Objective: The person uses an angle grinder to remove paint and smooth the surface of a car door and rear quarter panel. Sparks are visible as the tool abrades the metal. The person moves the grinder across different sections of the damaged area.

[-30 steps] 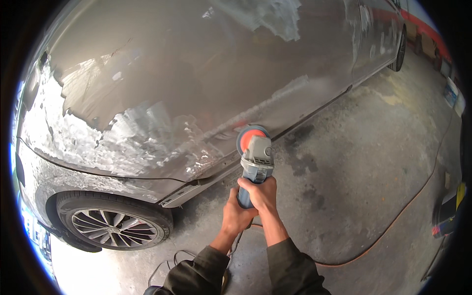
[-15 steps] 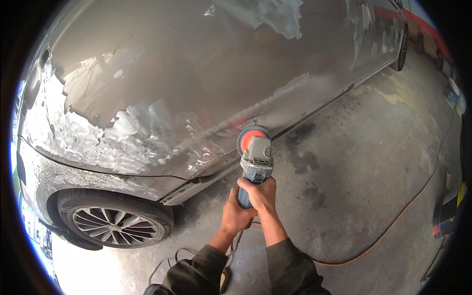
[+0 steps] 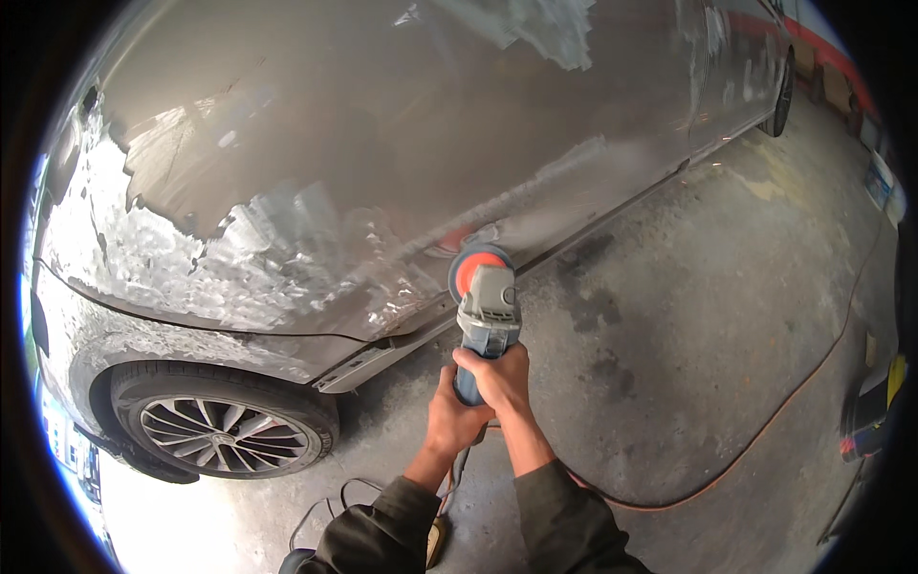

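Note:
Both hands are wrapped round the blue-grey body of an angle grinder [image 3: 489, 304] with a red-centred round disc [image 3: 481, 271]. My left hand [image 3: 452, 421] closes on the rear of the body, and my right hand [image 3: 505, 383] grips it just ahead, thumb across the top. The disc is held against or very close to the lower door of a brownish-grey car [image 3: 402, 163]; whether it touches cannot be made out. Bare, scuffed metal [image 3: 249, 258] spreads over the lower door towards the wheel arch. A small red patch [image 3: 459, 236] shows just above the disc.
A wheel with a spoked rim [image 3: 225, 437] stands at the lower left. An orange cord [image 3: 727, 474] curves over the concrete floor [image 3: 660, 325], and darker cable loops [image 3: 354, 488] lie near my left sleeve. A white bucket [image 3: 880, 182] and a black item [image 3: 865, 416] are at the right edge.
The grinder and both hands have shifted slightly left. Small orange sparks now show along the far sill and floor at the upper right.

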`<state>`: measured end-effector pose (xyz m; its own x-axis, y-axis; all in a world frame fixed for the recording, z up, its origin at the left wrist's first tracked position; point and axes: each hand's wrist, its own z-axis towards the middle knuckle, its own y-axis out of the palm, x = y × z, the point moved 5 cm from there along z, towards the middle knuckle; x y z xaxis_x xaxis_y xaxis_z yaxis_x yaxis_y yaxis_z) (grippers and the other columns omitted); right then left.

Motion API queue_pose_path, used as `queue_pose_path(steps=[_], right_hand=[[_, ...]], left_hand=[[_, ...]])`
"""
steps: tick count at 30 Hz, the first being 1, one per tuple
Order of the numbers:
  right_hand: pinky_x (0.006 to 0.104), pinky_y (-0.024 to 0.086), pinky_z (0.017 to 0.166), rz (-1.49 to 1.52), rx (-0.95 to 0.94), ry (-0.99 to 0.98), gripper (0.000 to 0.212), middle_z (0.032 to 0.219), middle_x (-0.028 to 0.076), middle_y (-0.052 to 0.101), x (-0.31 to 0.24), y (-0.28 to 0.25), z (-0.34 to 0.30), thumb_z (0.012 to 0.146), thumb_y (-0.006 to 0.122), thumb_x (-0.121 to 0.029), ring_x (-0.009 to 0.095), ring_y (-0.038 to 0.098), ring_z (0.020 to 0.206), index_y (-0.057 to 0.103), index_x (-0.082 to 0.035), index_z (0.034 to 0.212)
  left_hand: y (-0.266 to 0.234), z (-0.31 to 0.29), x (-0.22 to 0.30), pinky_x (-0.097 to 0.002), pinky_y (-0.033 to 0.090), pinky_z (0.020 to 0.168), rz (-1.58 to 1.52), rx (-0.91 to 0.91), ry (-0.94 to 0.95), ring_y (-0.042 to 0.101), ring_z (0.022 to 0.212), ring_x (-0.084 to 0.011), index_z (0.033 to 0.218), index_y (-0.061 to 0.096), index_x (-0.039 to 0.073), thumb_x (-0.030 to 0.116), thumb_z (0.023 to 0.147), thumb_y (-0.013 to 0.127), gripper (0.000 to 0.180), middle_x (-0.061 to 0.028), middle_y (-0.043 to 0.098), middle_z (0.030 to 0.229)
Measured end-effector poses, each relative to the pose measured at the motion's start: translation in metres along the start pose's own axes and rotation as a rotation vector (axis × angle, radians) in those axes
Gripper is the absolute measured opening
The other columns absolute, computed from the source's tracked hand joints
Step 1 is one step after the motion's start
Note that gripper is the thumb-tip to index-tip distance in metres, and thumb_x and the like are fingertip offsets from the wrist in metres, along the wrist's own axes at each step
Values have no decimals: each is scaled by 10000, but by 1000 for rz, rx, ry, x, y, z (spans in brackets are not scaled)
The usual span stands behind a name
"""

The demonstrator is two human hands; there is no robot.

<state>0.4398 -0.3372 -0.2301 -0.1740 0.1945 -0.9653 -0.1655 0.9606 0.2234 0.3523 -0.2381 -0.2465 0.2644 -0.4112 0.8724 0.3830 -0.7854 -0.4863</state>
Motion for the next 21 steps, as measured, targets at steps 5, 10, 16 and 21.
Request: queue_pose_path(steps=[5, 10, 16, 21], right_hand=[[370, 557, 754, 74, -45, -30, 420, 893, 138, 745, -9, 7, 0, 689, 848, -211, 216, 714, 800, 706, 57, 979], [371, 556, 733, 53, -36, 29, 376, 868, 133, 738, 11, 12, -7, 706, 845, -196, 210, 708, 786, 705, 54, 950], [379, 558, 765, 37, -75, 16, 436, 933, 151, 739, 0, 18, -6, 708, 846, -208, 227, 716, 847, 689, 64, 1011], [381, 559, 785, 30, -70, 13, 449, 945, 174, 741, 9, 20, -17, 707, 851, -216, 245, 722, 853, 686, 63, 1017]], left_hand=[[-7, -5, 14, -426, 533, 882, -26, -5, -48, 696, 1056, -356, 1377, 486, 46, 292, 651, 873, 859, -237, 699, 1111], [-13, -11, 1, -414, 554, 816, 40, 32, 16, 712, 961, -333, 1361, 486, 47, 289, 641, 890, 860, -216, 709, 1042], [-20, -10, 18, -412, 550, 828, -18, 33, -39, 708, 979, -313, 1294, 508, 43, 278, 626, 915, 817, -214, 702, 1082], [-17, -20, -10, -387, 534, 858, -114, 44, -36, 670, 973, -250, 1265, 516, 26, 201, 623, 916, 776, -162, 693, 1042]])
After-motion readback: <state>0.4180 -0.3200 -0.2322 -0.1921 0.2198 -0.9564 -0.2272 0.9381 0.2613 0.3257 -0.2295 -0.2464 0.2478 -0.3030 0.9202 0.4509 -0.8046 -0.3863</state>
